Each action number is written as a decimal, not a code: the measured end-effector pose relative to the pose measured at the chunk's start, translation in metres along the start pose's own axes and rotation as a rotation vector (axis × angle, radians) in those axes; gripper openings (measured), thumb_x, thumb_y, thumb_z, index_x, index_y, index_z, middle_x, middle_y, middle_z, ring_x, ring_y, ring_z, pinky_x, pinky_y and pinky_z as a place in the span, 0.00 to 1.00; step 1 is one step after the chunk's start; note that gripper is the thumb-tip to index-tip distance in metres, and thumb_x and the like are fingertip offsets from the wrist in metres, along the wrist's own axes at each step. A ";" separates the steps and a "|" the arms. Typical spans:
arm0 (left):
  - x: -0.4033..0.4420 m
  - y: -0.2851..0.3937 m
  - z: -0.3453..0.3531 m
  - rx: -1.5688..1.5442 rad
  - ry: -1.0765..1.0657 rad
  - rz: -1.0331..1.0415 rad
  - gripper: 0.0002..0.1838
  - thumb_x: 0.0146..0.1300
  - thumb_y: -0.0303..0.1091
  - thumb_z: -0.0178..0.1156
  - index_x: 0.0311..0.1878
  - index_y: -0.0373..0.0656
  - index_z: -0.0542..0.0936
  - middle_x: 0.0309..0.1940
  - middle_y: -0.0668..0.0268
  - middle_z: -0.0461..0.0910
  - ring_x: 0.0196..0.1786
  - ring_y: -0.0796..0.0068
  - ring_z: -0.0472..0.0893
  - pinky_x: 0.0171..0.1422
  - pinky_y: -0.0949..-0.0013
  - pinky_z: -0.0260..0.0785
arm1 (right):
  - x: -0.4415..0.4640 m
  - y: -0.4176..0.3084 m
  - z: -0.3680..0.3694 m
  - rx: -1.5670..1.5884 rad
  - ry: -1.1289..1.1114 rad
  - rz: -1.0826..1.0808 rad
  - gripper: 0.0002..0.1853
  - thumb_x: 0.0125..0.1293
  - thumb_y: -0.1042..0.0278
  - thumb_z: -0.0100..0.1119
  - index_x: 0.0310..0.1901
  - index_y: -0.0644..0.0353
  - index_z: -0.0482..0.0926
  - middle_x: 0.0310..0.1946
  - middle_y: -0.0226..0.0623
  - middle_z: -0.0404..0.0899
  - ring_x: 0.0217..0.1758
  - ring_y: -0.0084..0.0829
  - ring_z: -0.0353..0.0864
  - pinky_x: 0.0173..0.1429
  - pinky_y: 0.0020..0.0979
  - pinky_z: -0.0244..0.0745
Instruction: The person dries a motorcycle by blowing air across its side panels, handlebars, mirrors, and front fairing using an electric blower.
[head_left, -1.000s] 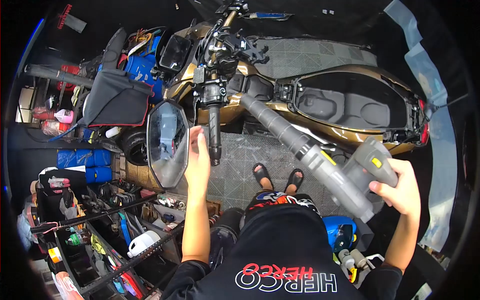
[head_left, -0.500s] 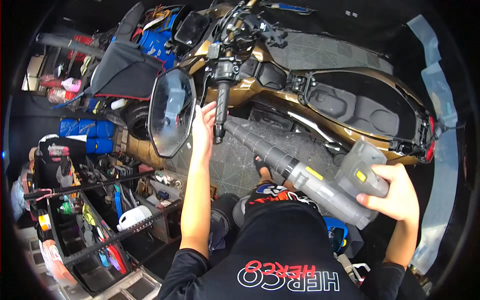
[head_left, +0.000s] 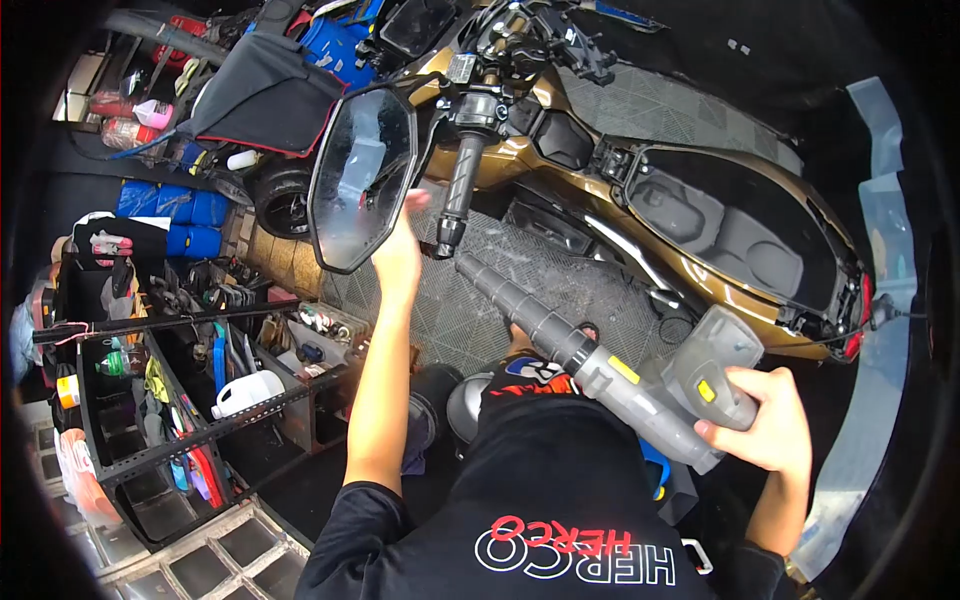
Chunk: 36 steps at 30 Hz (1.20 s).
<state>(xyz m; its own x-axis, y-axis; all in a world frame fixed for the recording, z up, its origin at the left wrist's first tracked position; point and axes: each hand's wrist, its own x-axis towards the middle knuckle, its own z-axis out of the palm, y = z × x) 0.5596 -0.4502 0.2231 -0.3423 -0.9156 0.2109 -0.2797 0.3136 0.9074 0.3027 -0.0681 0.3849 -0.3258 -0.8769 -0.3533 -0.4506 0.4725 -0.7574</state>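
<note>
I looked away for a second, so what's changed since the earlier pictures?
Relative to the scooter, the blower nozzle has drawn back toward the outer end of the handlebar. The view shifted too. Nothing visibly let go: the right hand keeps its grip; the left hand stays by the mirror.

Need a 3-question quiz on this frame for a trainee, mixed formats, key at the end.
1. Short answer: which hand holds the gray blower?
2. True or false: the under-seat storage of the gold scooter is uncovered.
3. Multiple choice: the left hand is raised beside which item?
A) a white jug
B) a side mirror
C) a tire

Key: 1. the right hand; 2. true; 3. B
</note>
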 end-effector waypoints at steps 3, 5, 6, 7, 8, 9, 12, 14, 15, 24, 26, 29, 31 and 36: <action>-0.009 -0.079 -0.020 0.163 0.369 0.041 0.22 0.82 0.41 0.44 0.56 0.32 0.80 0.51 0.56 0.85 0.55 0.67 0.83 0.64 0.63 0.71 | 0.003 0.015 0.017 0.013 -0.015 -0.017 0.22 0.43 0.62 0.79 0.39 0.67 0.85 0.21 0.43 0.82 0.21 0.29 0.85 0.31 0.28 0.78; -0.023 -0.069 -0.017 0.062 0.564 -0.276 0.21 0.82 0.42 0.45 0.63 0.34 0.73 0.60 0.54 0.80 0.60 0.67 0.81 0.64 0.62 0.70 | 0.008 0.025 0.031 0.039 -0.024 -0.024 0.23 0.43 0.63 0.79 0.40 0.68 0.86 0.23 0.44 0.84 0.24 0.30 0.88 0.34 0.28 0.80; -0.030 -0.069 -0.014 0.002 0.466 -0.356 0.23 0.82 0.45 0.43 0.67 0.36 0.68 0.64 0.53 0.76 0.64 0.64 0.79 0.65 0.61 0.70 | 0.010 0.035 0.040 0.061 -0.019 -0.040 0.23 0.43 0.64 0.78 0.41 0.68 0.86 0.24 0.44 0.85 0.24 0.29 0.87 0.33 0.28 0.80; -0.032 -0.067 -0.010 -0.261 0.435 -0.440 0.25 0.82 0.48 0.41 0.67 0.36 0.69 0.64 0.53 0.77 0.64 0.62 0.79 0.66 0.60 0.70 | 0.012 0.043 0.048 0.069 -0.024 -0.057 0.23 0.42 0.64 0.78 0.41 0.67 0.86 0.24 0.44 0.85 0.24 0.29 0.87 0.33 0.28 0.80; -0.031 -0.066 -0.006 -0.530 0.402 -0.513 0.27 0.83 0.50 0.39 0.66 0.35 0.69 0.64 0.52 0.77 0.64 0.60 0.79 0.68 0.60 0.70 | 0.015 0.051 0.057 0.074 -0.032 -0.077 0.23 0.42 0.64 0.78 0.41 0.67 0.85 0.24 0.44 0.85 0.23 0.29 0.87 0.33 0.28 0.80; -0.034 -0.066 -0.006 -0.624 0.252 -0.532 0.32 0.82 0.54 0.36 0.67 0.33 0.69 0.65 0.50 0.77 0.65 0.57 0.79 0.71 0.58 0.70 | 0.016 0.071 0.070 0.083 -0.022 -0.114 0.23 0.42 0.63 0.78 0.41 0.67 0.85 0.24 0.45 0.85 0.23 0.29 0.87 0.32 0.28 0.79; -0.030 -0.075 0.000 -0.780 0.278 -0.529 0.34 0.82 0.54 0.37 0.68 0.29 0.68 0.65 0.44 0.75 0.66 0.52 0.78 0.72 0.55 0.70 | 0.020 0.086 0.096 0.078 -0.015 -0.146 0.23 0.42 0.62 0.79 0.41 0.64 0.86 0.31 0.42 0.88 0.28 0.33 0.88 0.38 0.31 0.81; -0.027 -0.084 -0.004 -0.890 0.305 -0.512 0.35 0.81 0.54 0.38 0.68 0.27 0.67 0.66 0.40 0.74 0.66 0.50 0.78 0.73 0.55 0.70 | 0.021 0.088 0.109 0.087 -0.030 -0.155 0.22 0.43 0.63 0.78 0.42 0.63 0.87 0.34 0.42 0.89 0.31 0.34 0.90 0.40 0.31 0.82; -0.025 -0.087 -0.008 -0.939 0.340 -0.477 0.32 0.81 0.52 0.42 0.69 0.29 0.67 0.66 0.44 0.74 0.67 0.51 0.77 0.73 0.54 0.69 | 0.023 0.084 0.113 0.104 -0.032 -0.158 0.22 0.44 0.64 0.77 0.42 0.63 0.86 0.34 0.41 0.89 0.31 0.34 0.91 0.40 0.30 0.83; -0.009 -0.055 -0.056 -0.636 0.418 -0.358 0.39 0.82 0.60 0.30 0.66 0.30 0.74 0.63 0.48 0.80 0.68 0.58 0.78 0.73 0.58 0.68 | 0.017 0.041 0.106 0.129 -0.085 -0.134 0.22 0.48 0.67 0.77 0.45 0.65 0.83 0.30 0.40 0.87 0.30 0.32 0.89 0.39 0.30 0.81; -0.009 -0.055 -0.064 -0.626 0.367 -0.460 0.40 0.82 0.61 0.30 0.66 0.31 0.74 0.63 0.48 0.80 0.66 0.59 0.79 0.72 0.59 0.70 | 0.015 0.022 0.093 0.094 -0.087 -0.122 0.22 0.49 0.67 0.78 0.45 0.64 0.82 0.28 0.40 0.86 0.28 0.32 0.88 0.36 0.30 0.80; -0.008 -0.065 -0.072 -0.605 0.283 -0.512 0.39 0.82 0.60 0.30 0.63 0.31 0.76 0.60 0.50 0.81 0.62 0.61 0.82 0.69 0.61 0.73 | 0.014 -0.013 0.073 0.043 -0.090 -0.051 0.23 0.51 0.65 0.78 0.47 0.65 0.81 0.27 0.40 0.85 0.26 0.31 0.86 0.34 0.30 0.78; -0.004 -0.078 -0.074 -0.599 0.208 -0.539 0.38 0.82 0.60 0.31 0.60 0.33 0.79 0.54 0.54 0.85 0.55 0.65 0.86 0.64 0.64 0.75 | 0.014 -0.033 0.063 0.040 -0.104 0.024 0.24 0.51 0.65 0.78 0.47 0.66 0.80 0.27 0.39 0.85 0.25 0.30 0.86 0.34 0.29 0.78; 0.019 -0.100 -0.080 -0.574 0.009 -0.595 0.36 0.82 0.60 0.35 0.58 0.35 0.81 0.45 0.62 0.86 0.45 0.73 0.86 0.54 0.69 0.78 | 0.025 -0.101 0.061 -0.172 -0.027 -0.149 0.25 0.50 0.62 0.77 0.47 0.68 0.81 0.29 0.47 0.84 0.28 0.41 0.88 0.37 0.33 0.80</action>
<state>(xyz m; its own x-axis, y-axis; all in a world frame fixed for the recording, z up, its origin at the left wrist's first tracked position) 0.6527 -0.5189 0.1654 -0.2734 -0.8908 -0.3629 0.0903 -0.3993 0.9123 0.3910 -0.1434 0.4188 -0.2238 -0.9392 -0.2605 -0.6283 0.3433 -0.6982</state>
